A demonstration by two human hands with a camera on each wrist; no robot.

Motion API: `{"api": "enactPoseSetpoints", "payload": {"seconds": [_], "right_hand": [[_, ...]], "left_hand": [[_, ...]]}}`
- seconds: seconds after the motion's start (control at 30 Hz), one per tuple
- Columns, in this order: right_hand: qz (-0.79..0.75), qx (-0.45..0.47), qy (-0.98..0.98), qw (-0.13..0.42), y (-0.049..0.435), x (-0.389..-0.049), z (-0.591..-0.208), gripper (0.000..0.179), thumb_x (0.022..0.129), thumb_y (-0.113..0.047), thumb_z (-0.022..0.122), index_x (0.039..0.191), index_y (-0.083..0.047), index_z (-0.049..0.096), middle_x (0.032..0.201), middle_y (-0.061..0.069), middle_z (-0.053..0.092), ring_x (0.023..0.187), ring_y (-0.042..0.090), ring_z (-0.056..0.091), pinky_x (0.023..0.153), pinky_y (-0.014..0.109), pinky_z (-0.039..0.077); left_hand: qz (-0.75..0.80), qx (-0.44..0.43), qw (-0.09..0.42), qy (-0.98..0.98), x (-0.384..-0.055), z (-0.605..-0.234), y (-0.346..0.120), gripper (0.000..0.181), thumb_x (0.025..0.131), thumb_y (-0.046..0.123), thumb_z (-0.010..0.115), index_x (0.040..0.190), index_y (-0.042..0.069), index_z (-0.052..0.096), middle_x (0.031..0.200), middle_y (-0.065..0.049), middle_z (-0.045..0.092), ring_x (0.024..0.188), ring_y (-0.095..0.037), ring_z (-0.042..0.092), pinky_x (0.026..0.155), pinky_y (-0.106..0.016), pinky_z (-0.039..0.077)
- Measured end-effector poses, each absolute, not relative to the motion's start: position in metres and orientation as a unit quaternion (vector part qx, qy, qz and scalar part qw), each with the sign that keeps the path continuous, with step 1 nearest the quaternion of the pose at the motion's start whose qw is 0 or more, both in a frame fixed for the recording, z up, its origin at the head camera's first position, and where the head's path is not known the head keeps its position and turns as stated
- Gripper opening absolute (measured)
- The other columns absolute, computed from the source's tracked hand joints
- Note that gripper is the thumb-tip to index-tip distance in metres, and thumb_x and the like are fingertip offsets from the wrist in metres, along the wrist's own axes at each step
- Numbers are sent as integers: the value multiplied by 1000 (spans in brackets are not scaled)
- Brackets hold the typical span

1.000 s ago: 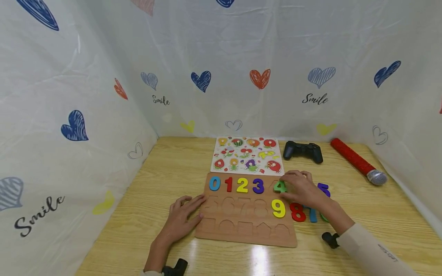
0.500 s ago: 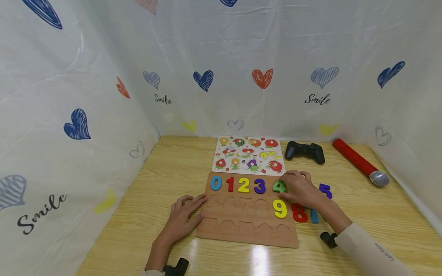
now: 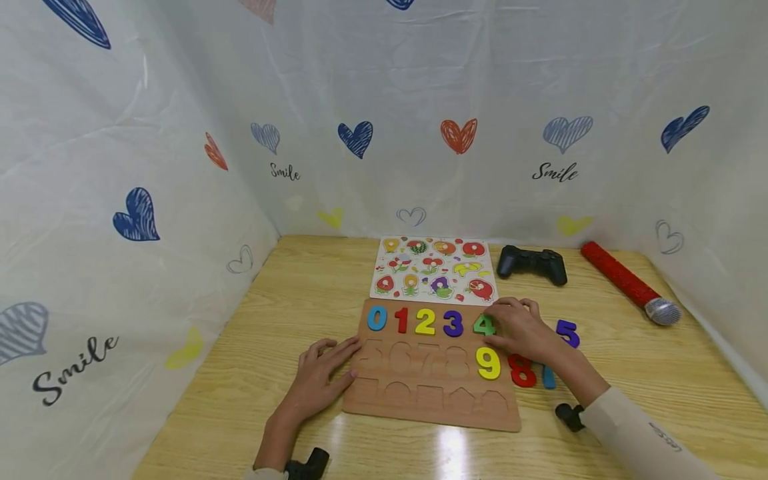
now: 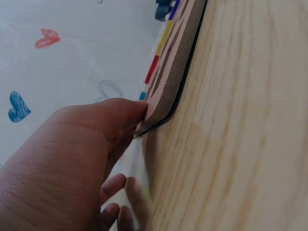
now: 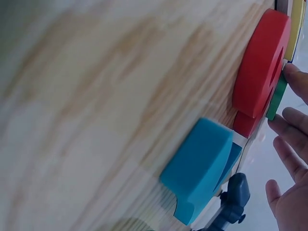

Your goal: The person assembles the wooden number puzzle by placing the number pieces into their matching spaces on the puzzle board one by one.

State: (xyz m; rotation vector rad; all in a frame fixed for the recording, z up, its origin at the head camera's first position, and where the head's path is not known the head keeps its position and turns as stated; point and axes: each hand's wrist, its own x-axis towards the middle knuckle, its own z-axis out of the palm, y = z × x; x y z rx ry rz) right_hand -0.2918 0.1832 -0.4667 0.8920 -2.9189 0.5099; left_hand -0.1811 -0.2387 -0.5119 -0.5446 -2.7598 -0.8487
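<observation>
My right hand (image 3: 523, 335) pinches the green number 4 (image 3: 482, 325) between thumb and fingers, at the right end of the top row of the wooden number board (image 3: 390, 403). In the right wrist view the green piece (image 5: 276, 100) shows edge-on between the fingertips. My left hand (image 3: 318, 380) touches the board's left edge with thumb and fingers; the left wrist view shows the thumb at the board's corner (image 4: 166, 98). A blue 0 (image 3: 377, 318), red 1 (image 3: 401, 320), yellow 2 (image 3: 425, 322) and purple 3 (image 3: 453, 324) stand along the top row.
A yellow 9 (image 3: 489, 363) lies on the board's right side. Off that side are a red 8 (image 3: 523, 371), blue 7 (image 3: 549, 377) and purple 5 (image 3: 567, 333). Behind are a fruit puzzle board (image 3: 433, 270), black game controller (image 3: 531, 265) and red microphone (image 3: 627, 280).
The head view has shifted slightly, so everything appears a little further right. The right hand stays on the green 4, and the left hand stays at the board's edge.
</observation>
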Motion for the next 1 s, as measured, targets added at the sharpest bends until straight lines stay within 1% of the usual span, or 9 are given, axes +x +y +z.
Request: {"api": "enactPoseSetpoints", "payload": {"seconds": [0.27,0.4,0.7,0.77,0.87,1.0], "right_hand": [[160,272,-949,10,179,-294,-467,47,84,-36,82,119,-8,71,116,11,69,124,43,44,95,68,22],[160,266,-951,8,179,-295,-466,47,83,-34,83,121,-9,70,117,10,70,125,43,44,95,68,21],[175,267,-948,4,185,-291,-464,53,83,-33,84,125,-7,67,124,13,66,126,43,42,96,67,21],[178,267,-947,6,188,-290,-463,52,83,-33,84,125,-7,67,123,12,66,126,43,43,96,67,20],[179,268,-946,19,194,-288,-460,46,83,-32,84,120,-9,69,121,10,67,126,41,43,97,66,20],[176,275,-945,32,203,-284,-460,44,86,-33,81,119,-7,69,120,12,67,125,41,44,98,67,19]], "left_hand": [[-292,-183,99,-933,-181,-511,-238,52,97,36,66,146,24,55,151,8,49,130,-28,39,98,-59,24],[-296,-184,96,-932,-181,-510,-238,52,97,35,65,147,24,55,151,7,48,131,-28,38,99,-60,23],[-293,-182,93,-934,-181,-510,-237,52,97,35,65,147,24,55,151,8,48,131,-29,39,99,-60,23],[-294,-183,92,-934,-182,-510,-236,52,97,36,65,147,24,55,151,8,48,131,-29,39,99,-60,23],[-293,-184,92,-934,-182,-510,-236,52,98,36,65,147,24,54,152,7,48,131,-29,38,99,-60,22],[-288,-181,93,-936,-182,-511,-238,52,98,36,65,147,25,54,152,8,47,132,-29,38,99,-60,22]]}}
